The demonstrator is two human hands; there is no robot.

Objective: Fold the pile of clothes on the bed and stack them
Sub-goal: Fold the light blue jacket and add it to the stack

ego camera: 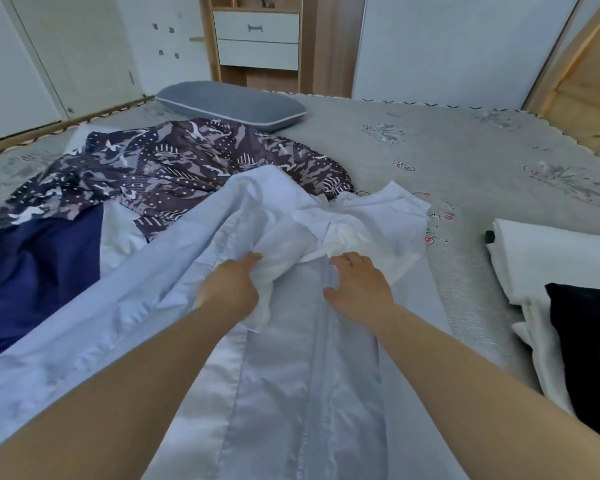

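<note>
Pale blue shirt is spread out down the middle of the bed, button strip running from 6 o'clock up toward 12. Left hand has its fingers curled into a bunched white bit of fabric near the collar end, so it's gripping the shirt. Right hand sits just beside it at 3 o'clock, fingers relaxed and lying flat on the cloth, not grabbing anything.

Rest of the pile is off at 10 o'clock: a patterned purple-brown garment and a navy piece below it. Folded white stack and a black item sit at 3 o'clock. Grey pillow at 12 o'clock.
</note>
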